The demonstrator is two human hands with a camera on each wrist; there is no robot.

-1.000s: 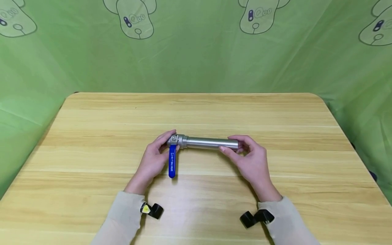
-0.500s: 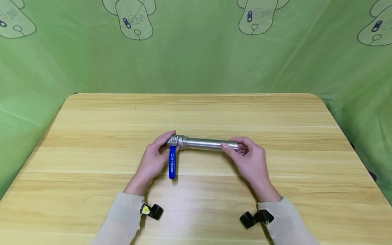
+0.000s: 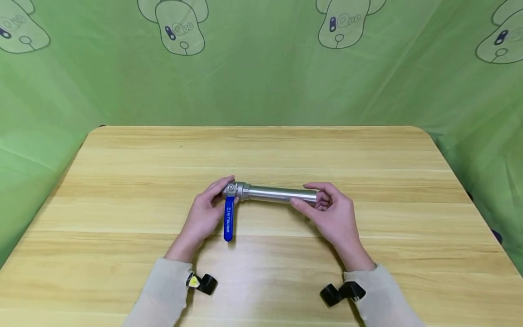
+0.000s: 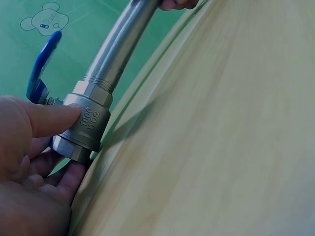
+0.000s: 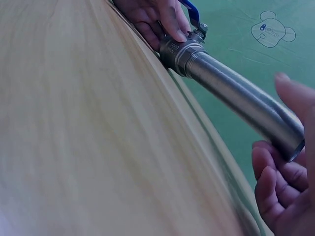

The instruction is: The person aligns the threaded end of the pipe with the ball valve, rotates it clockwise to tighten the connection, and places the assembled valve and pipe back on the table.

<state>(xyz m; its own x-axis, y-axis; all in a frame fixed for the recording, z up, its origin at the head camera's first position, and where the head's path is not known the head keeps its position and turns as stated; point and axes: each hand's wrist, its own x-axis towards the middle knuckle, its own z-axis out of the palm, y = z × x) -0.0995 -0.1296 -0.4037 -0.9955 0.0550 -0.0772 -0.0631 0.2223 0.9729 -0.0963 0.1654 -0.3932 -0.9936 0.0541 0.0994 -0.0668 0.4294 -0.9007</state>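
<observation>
In the head view, a steel ball valve (image 3: 242, 191) joins a straight metal pipe (image 3: 278, 194) that points right. The valve's blue lever handle (image 3: 229, 218), printed with white lettering, hangs toward the person. My left hand (image 3: 204, 210) grips the valve body, its thumb (image 4: 61, 119) pressed beside the raised "1000 WOG" marking in the left wrist view. Around the pipe's free end is my right hand (image 3: 337, 215). Seen from the right wrist, its thumb (image 5: 291, 93) stands off the pipe, while bent fingers (image 5: 266, 157) lie right under the pipe's end.
A light wood-grain table (image 3: 261, 154) lies under both hands. Green curtain (image 3: 261, 68) with printed bear-like faces hangs behind and at the sides. Black wrist mounts (image 3: 342, 293) sit at the cuffs of the pale sleeves (image 3: 165, 288).
My right thumb lay on the pipe half a second ago and has since lifted toward its near edge. The right index finger has straightened away from it. The left hand keeps its grip.
</observation>
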